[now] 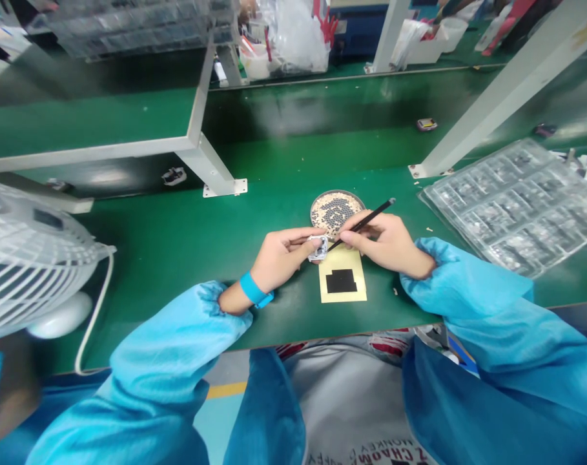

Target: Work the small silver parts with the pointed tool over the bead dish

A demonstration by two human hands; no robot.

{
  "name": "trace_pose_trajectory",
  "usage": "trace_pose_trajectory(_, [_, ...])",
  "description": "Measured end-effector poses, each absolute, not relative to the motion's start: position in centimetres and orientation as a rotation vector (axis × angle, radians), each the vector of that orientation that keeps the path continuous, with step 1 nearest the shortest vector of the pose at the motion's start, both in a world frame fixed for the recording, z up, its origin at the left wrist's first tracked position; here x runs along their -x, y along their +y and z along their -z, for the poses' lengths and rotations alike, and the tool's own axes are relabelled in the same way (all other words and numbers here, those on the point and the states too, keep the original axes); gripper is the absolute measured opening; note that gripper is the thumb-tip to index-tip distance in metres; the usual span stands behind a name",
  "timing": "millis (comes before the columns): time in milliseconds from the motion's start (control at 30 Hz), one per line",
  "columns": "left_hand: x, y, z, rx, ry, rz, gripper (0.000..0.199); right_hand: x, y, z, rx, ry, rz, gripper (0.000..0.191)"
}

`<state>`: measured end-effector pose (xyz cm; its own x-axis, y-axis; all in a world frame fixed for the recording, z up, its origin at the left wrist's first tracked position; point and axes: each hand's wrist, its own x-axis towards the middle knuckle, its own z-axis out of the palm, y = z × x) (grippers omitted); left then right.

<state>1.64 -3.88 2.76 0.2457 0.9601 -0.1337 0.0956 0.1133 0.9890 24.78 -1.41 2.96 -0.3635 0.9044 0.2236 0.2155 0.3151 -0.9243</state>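
My left hand [284, 259], wearing a blue wrist strap [255, 290], pinches a small white plastic housing [318, 248] between thumb and fingers. A pair of black tweezers [373, 215] sits in my right hand [383, 240] like a pen, the pointed tip at the housing's right edge. Whether the tip grips anything is too small to tell. Just behind both hands, a round dish [338, 208] holds many tiny beige pieces. Under and in front of them lies a pale yellow sheet [344, 297] carrying a black patch [341, 281].
On the right, clear plastic trays [520, 206] with small parts lie stacked. A white fan [36, 258] with a cable stands at left. A raised shelf [191, 132] and a slanted white post [496, 90] frame the bench. A small device [426, 124] rests farther back.
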Motion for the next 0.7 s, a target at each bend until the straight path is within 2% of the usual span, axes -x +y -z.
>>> trace_pose_trajectory(333, [-1.7,-3.9,-3.4,-1.277,1.155,-0.918,0.031,-24.8,-1.5,-3.0,0.914,-1.909,-1.034,0.021])
trace_pose_trajectory(533, [-1.2,-3.2,-3.1,-0.98,1.043,-0.81,0.053,-24.9,-1.1,-3.2,0.79,-1.604,-1.479,0.023])
trace_pose_trajectory(700, [-1.1,-3.3,-3.0,-1.058,0.983,-0.821,0.052,-25.3,-0.2,-2.8,0.669,-1.526,-1.786,0.025])
